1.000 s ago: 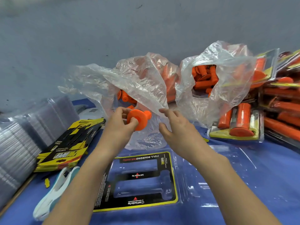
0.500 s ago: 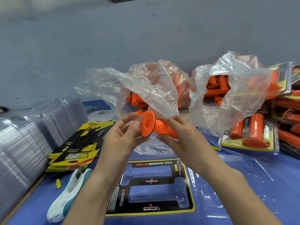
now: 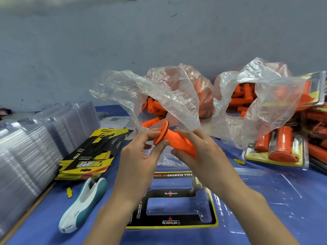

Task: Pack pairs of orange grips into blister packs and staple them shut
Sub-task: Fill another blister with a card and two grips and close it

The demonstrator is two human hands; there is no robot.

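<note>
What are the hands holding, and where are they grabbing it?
One orange grip: the left hand pinches its flange end, the right hand holds its barrel.

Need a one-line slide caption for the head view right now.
Left hand and right hand hold one orange grip above the open blister pack, stapler at its left.

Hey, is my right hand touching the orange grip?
Touching. The head view shows the right hand with fingers curled around the orange grip.
</note>
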